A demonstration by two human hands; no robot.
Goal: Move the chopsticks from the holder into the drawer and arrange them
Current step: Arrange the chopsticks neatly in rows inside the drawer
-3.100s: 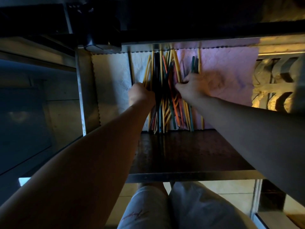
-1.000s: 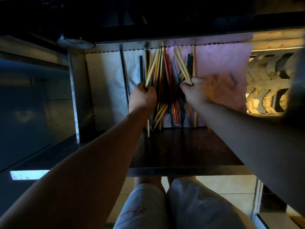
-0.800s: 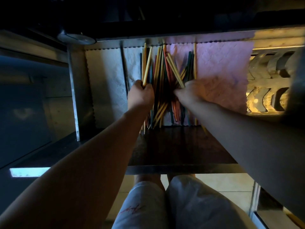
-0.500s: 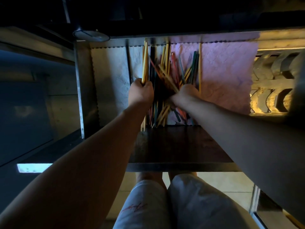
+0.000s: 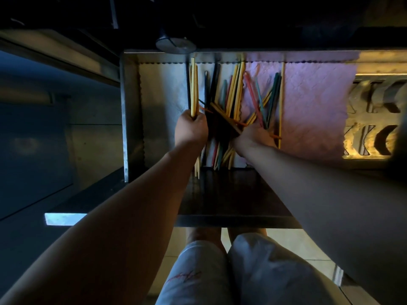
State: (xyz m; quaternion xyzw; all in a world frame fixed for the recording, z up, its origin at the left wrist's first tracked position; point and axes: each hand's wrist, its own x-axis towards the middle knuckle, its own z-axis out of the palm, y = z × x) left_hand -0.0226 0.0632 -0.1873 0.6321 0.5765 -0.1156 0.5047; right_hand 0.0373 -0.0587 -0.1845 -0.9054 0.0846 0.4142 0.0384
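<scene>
Head cam – left hand (image 5: 191,128) clenched round yellow chopsticks (image 5: 193,84) running front-to-back in the drawer (image 5: 130,106); crossed pile (image 5: 233,95) sits just to its right, nearer the right hand (image 5: 253,137) – can't tell that one's grip

Light grey shorts (image 5: 253,271) are worn, red script (image 5: 186,276) printed on left leg. The left hand (image 5: 191,128), right hand (image 5: 253,137) and forearms (image 5: 132,216) are left bare.

drawer (image 5: 130,106) — dull brushed metal | liner (image 5: 312,102) — pink quilted cloth, matt | chopsticks (image 5: 193,84) smooth, slight sheen
</scene>
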